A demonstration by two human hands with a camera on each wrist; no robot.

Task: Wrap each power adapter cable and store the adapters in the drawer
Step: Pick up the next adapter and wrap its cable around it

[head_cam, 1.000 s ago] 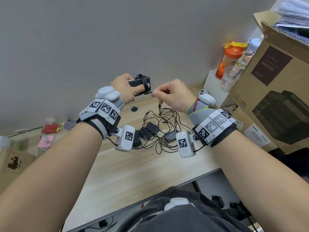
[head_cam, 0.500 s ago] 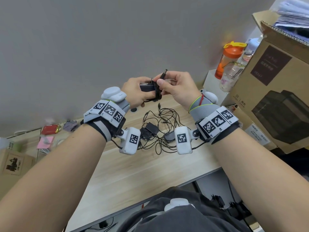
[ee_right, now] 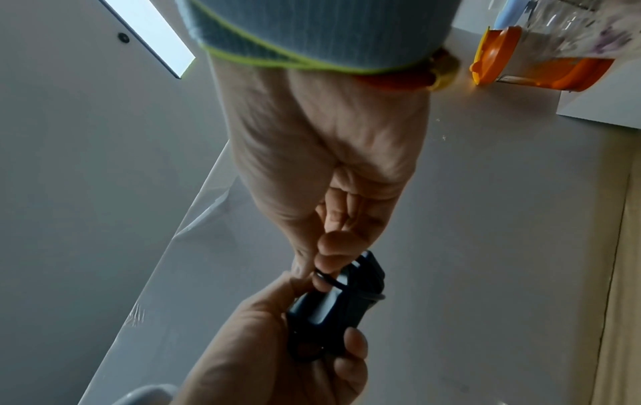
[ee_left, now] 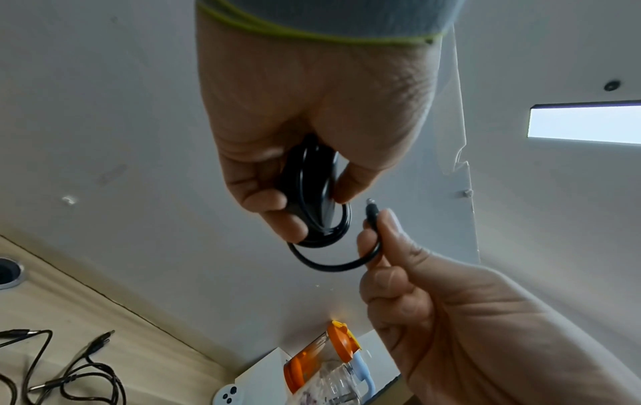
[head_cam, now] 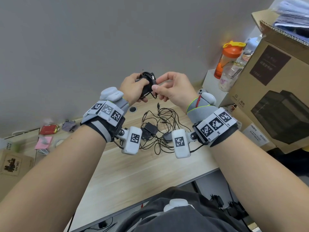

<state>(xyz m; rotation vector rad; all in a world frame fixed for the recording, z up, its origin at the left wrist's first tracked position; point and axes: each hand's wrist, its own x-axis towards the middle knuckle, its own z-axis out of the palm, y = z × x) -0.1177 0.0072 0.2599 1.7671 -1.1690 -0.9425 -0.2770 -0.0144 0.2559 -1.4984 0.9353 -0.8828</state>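
My left hand (head_cam: 141, 91) is raised above the table and grips a black power adapter (head_cam: 147, 84) with its cable coiled round the body. Thumb and forefinger of my right hand (head_cam: 156, 87) pinch the cable's free end just right of the adapter. In the left wrist view the barrel plug (ee_left: 371, 212) sticks up from that pinch, and a short loop of cable (ee_left: 329, 264) hangs between the two hands. The right wrist view has the adapter (ee_right: 333, 309) in my left palm. Several more adapters lie in a tangle of black cables (head_cam: 155, 131) on the wooden table (head_cam: 133, 173). No drawer is in view.
A large cardboard box (head_cam: 275, 97) stands at the right, with an orange-lidded bottle (head_cam: 229, 57) on a white block beside it. A round cable hole (head_cam: 133, 109) sits in the table near the wall. Small packets and pink notes (head_cam: 43, 142) lie at the left.
My right hand has brought the cable's free end up from the pile and round the adapter. The cable no longer trails down to the table. Both hands have risen a little.
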